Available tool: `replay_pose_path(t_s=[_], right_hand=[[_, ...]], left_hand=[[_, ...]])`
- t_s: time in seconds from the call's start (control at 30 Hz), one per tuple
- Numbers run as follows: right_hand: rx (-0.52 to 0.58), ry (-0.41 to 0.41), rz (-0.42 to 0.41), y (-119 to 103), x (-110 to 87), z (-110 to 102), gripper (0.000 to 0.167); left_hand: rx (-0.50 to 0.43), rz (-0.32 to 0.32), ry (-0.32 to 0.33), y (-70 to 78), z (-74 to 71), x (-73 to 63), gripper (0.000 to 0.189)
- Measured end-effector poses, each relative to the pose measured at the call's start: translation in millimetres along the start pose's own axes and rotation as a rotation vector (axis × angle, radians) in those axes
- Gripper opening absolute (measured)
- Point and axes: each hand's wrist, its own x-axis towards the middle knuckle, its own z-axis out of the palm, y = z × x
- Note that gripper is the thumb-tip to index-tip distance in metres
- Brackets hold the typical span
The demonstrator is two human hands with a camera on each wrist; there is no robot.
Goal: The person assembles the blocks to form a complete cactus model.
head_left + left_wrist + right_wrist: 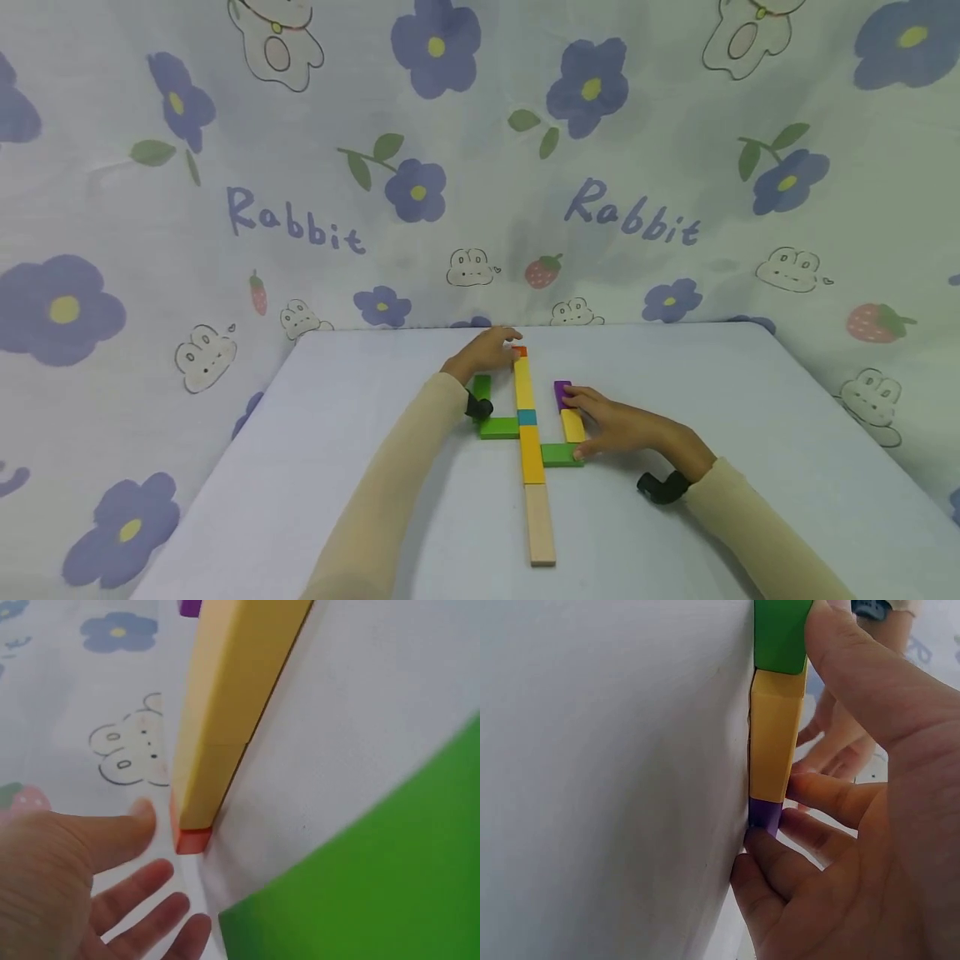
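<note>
Flat wooden blocks lie joined on the white table. A long column runs from a red block (519, 351) through a yellow block (522, 383), a blue block (527, 417) and an orange-yellow block (532, 454) to a plain wood block (539, 525). My left hand (486, 352) is at the far end, fingers loosely spread beside the red block. On the right, a green block (561, 455) branches off, with a yellow block (772, 746) and a purple block (561, 393) beyond it. My right hand (626, 427) touches this branch, thumb at the green block, fingertips around the purple end.
Left of the column, a green block (500, 428) meets another green block (482, 387), partly behind the left wrist's black camera (480, 407). The table (315, 433) ends at a patterned cloth (465, 225) behind. Another black camera (663, 487) is on the right wrist.
</note>
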Motion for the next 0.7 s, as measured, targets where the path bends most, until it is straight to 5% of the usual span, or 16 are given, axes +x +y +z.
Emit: replay_pose_path(t_s=[0.37,0.53,0.7], right_hand=[[-0.016,0.0,-0.017,1,-5.6,-3,0.1],[0.0,0.034,-0.05,6,-11.4,-5,0.095],[0.125,0.093,-0.11,13,-22.0,-15,0.074]], left_hand=[[0.012,0.099,0.123,-10.8,-17.4,-42.6,0.031],[0.015,0.081,0.144,-20.5,-26.9,-74.6,0.03],[0.022,0.062,0.155,-31.8,-41.8,-98.5,0.032]])
